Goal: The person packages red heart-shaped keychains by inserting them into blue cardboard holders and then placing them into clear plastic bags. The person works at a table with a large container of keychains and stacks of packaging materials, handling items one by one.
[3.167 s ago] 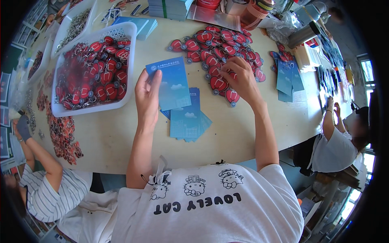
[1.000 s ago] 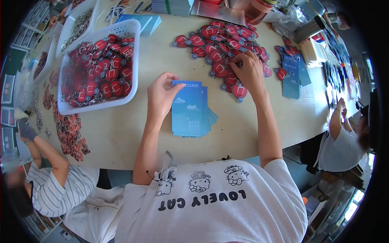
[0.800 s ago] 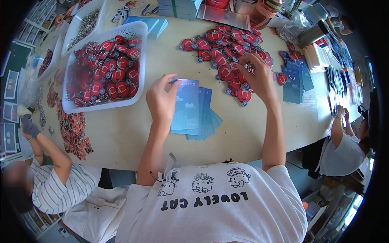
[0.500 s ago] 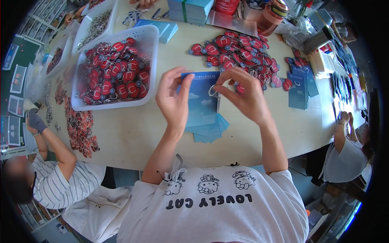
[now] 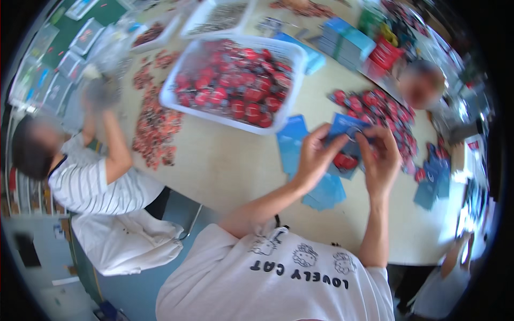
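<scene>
My left hand (image 5: 315,156) is closed on a blue card (image 5: 341,125), thumb on its front. My right hand (image 5: 383,155) pinches at the card's upper right part, by the metal ring of a keychain. Below the ring, the keychain's red piece (image 5: 346,161) shows between my hands in front of the card. Whether the ring passes through the card cannot be made out, as fingers and blur cover it. Under and beside my hands lie loose light-blue cards (image 5: 324,193). A heap of red keychains (image 5: 399,120) spreads just beyond my right hand.
A white basket (image 5: 219,119) full of red keychains stands left of my hands. Orange-red pieces (image 5: 155,134) lie further left, near a person in a striped shirt (image 5: 101,166). Banded blue cards (image 5: 345,43) sit at the back. Finished-looking cards with keychains (image 5: 435,179) lie right.
The view has swung left, so the table's things sit further right. The red keychain piece now shows between my hands; earlier the ring was held beside the card's right edge.
</scene>
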Available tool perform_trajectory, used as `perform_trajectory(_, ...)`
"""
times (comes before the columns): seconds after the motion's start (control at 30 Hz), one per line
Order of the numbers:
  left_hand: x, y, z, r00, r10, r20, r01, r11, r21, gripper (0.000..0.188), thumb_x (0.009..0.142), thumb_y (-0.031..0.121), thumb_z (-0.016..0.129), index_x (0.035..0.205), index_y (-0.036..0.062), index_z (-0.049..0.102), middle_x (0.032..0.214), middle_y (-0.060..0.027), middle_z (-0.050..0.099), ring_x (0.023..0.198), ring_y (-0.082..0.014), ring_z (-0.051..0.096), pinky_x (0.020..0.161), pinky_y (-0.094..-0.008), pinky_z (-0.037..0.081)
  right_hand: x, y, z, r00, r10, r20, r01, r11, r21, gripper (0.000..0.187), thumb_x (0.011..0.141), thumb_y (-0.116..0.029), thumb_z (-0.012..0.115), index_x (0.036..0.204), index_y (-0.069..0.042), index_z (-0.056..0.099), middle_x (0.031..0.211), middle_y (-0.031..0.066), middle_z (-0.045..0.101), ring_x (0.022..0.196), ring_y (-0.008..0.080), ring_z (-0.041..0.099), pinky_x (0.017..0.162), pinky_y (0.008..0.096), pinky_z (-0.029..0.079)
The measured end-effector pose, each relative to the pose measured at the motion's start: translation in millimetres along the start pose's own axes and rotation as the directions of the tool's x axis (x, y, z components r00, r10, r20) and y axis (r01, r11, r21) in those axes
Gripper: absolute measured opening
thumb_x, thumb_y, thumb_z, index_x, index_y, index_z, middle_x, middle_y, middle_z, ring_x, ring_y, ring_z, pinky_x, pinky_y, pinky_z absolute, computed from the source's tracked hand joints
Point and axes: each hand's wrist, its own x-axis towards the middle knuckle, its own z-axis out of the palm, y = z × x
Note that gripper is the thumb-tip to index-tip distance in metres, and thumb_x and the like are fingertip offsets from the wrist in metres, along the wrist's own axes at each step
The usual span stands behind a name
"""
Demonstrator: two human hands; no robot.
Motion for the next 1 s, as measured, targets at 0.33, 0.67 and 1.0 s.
perform_trajectory(0.33, -3, 13, 8, 1.0, -0.012, 0.022, 0.013, 0.999, -0.048, 0.019, 0.091, 0.008, 0.063, 0.109, -0.0002, 0.062, 0.102, -0.0036, 0.065, 0.093, -0.0083, 0.058, 0.086, -0.0242, 0.045, 4, -2, -3, 0.989, 0.112, 0.094, -0.144, 0.858, 0.492, 0.045, 0.081, 0.002, 0.073, 0.12, 0.001, 0.049, 0.093, 0.0079, 0.067, 0.089, 0.012, 0.065, 0.078, 0.0244, 0.054)
perform_trajectory(0.67, -7, 9, 8, 1.0, -0.029, 0.011, 0.03, 0.996, -0.084, 0.023, 0.095, 0.011, 0.059, 0.114, -0.0002, 0.054, 0.106, -0.0043, 0.061, 0.098, -0.0093, 0.055, 0.089, -0.026, 0.043, -3, 4, 4, 0.987, 0.079, 0.141, -0.126, 0.922, 0.366, 0.034, 0.083, 0.003, 0.067, 0.115, 0.004, 0.054, 0.096, 0.0054, 0.064, 0.089, 0.0094, 0.061, 0.079, 0.0238, 0.051)
perform_trajectory(1.0, 2, -11, -11, 0.964, -0.028, 0.266, -0.089, 0.904, 0.418, 0.035, 0.088, 0.009, 0.067, 0.118, -0.0015, 0.053, 0.11, -0.0101, 0.057, 0.1, -0.0183, 0.056, 0.088, -0.033, 0.045, -20, 36, -53, 0.95, 0.253, 0.184, -0.296, 0.917, 0.267, 0.043, 0.079, 0.005, 0.065, 0.12, 0.002, 0.053, 0.108, 0.0061, 0.059, 0.095, 0.0108, 0.058, 0.085, 0.0256, 0.049)
